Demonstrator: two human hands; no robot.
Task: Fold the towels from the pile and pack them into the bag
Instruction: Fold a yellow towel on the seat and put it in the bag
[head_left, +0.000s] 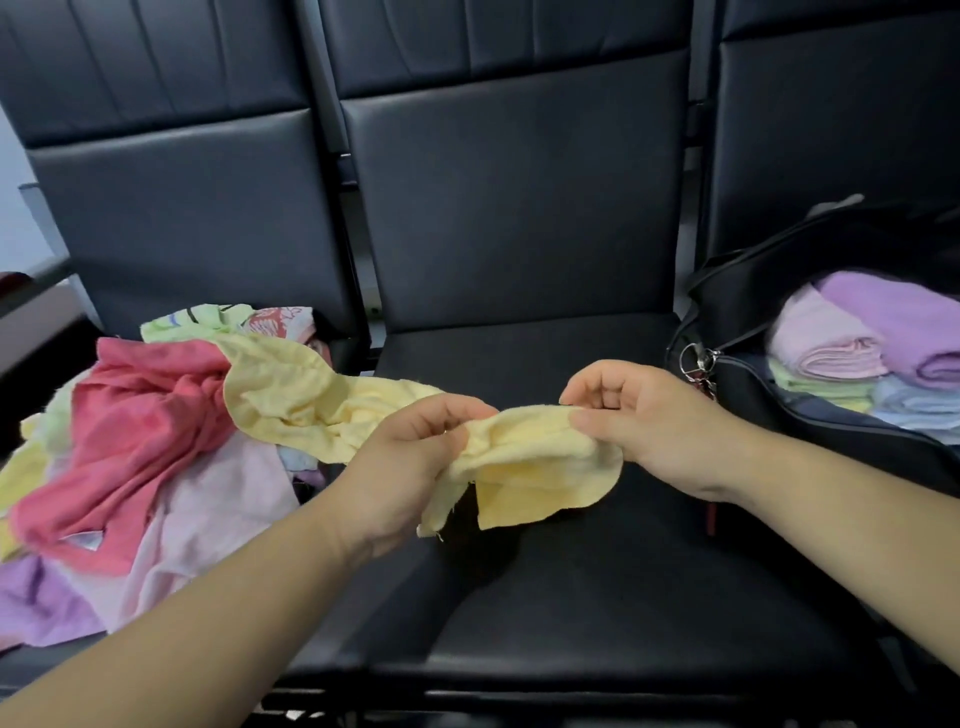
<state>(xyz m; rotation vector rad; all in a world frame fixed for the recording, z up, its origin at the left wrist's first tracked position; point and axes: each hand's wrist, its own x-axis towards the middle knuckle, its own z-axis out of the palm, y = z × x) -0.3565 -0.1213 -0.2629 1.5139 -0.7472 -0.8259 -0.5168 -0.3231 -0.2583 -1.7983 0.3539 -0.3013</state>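
Over the middle seat (519, 597), the yellow towel (530, 467) runs lengthwise left to right: left grip (410, 457) and right grip (639, 415) each pinch its right end, close together, while its tail trails left onto the pile (140, 415); the bag (737, 312) lies right, nearer the right grip

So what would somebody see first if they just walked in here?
Probably the yellow towel, held stretched over the middle seat. Then the bright pile of towels heaped on the left, and the black bag on the right with folded towels stacked inside.
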